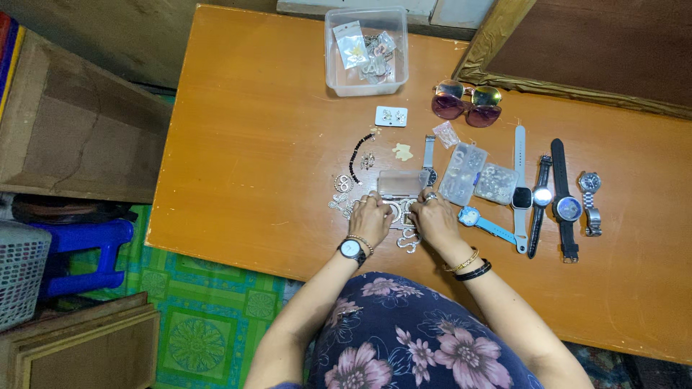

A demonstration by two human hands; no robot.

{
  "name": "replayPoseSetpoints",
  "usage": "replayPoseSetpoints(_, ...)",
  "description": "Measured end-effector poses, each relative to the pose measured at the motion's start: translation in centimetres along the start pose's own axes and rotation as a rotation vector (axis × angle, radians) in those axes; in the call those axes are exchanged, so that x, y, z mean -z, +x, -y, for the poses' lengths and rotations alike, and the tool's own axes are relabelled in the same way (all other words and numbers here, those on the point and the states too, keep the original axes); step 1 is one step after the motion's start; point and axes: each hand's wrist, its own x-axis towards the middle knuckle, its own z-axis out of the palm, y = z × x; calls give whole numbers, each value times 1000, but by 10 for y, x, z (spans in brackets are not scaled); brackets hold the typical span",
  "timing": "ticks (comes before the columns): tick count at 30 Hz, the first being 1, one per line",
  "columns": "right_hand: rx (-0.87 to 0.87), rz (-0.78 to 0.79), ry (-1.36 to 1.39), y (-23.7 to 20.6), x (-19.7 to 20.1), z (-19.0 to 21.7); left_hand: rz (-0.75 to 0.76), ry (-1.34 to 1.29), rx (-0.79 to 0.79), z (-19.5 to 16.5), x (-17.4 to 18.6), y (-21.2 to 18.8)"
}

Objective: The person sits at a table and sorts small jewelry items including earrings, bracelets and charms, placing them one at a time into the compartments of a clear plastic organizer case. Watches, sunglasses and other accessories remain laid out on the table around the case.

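Observation:
Both hands meet at a small clear plastic box (401,183) on the orange table (252,144). My left hand (370,218), with a wristwatch and a bracelet at the wrist, touches the box's front left edge. My right hand (435,218), wearing a ring and bangles, touches its front right corner. Silver jewellery pieces (408,241) lie between and under the hands. Whether either hand pinches a piece is hidden by the fingers.
Several wristwatches (567,207) lie in a row at the right, beside two clear compartment boxes (477,175). Sunglasses (467,103), an earring card (391,116), a black bead strand (357,150) and a clear tub of packets (365,50) sit farther back. A blue stool (86,248) stands left.

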Motion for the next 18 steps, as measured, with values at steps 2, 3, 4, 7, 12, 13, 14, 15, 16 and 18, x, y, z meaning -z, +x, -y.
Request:
replayPoseSetpoints(2, -6, -33, 89, -1, -2, -4, -23, -61, 59, 10, 4, -2)
replayPoseSetpoints(3, -11, -49, 134, -2, -2, -8, -33, -92, 89, 15, 6, -4)
replayPoseSetpoints(4, -30, -22, 130, -4, -2, -11, -55, -106, 141, 22, 10, -7)
replayPoseSetpoints(7, -2, 97, 186, -8, 4, -21, -149, -90, 231, 44, 26, -17)
replayPoseSetpoints(12, 130, 475, 252, -25, 10, -13, -220, 54, 247, 66, 44, -25)
replayPoseSetpoints(13, 158, 454, 186, -29, 10, -9, -208, 54, 239, 66, 45, -27)
replayPoseSetpoints(14, 186, 432, 120, -33, 9, -6, -196, 55, 231, 66, 46, -29)
replayPoseSetpoints(15, 216, 409, 54, -36, 8, -4, -186, 56, 223, 65, 48, -30)
replayPoseSetpoints(16, 213, 403, 23, -38, 7, -3, -158, 51, 242, 64, 48, -31)
replayPoseSetpoints(18, 206, 389, -39, -40, 6, -3, -103, 42, 281, 60, 49, -30)
